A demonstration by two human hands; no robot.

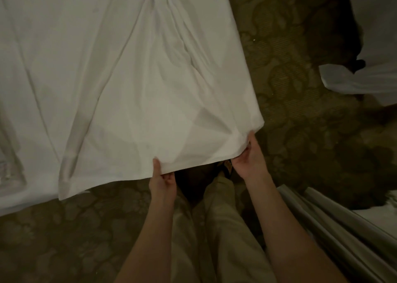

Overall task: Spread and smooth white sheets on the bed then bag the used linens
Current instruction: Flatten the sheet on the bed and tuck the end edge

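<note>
Left hand [161,176] and right hand [247,159] each pinch the near hem of the wrinkled white cotton sheet [133,84]. Sheet hangs above patterned olive carpet [290,89]. Crumpled white linen [352,82] lies right of sheet, well apart.

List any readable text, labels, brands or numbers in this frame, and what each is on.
None readable in the head view.
White sheet, gripped at its near edge by the left hand and right hand: plain, no tag or print showing.
Patterned carpet: floral motif only, no lettering.
White plastic bag at right: no visible print; the dim light hides fine detail.
</note>
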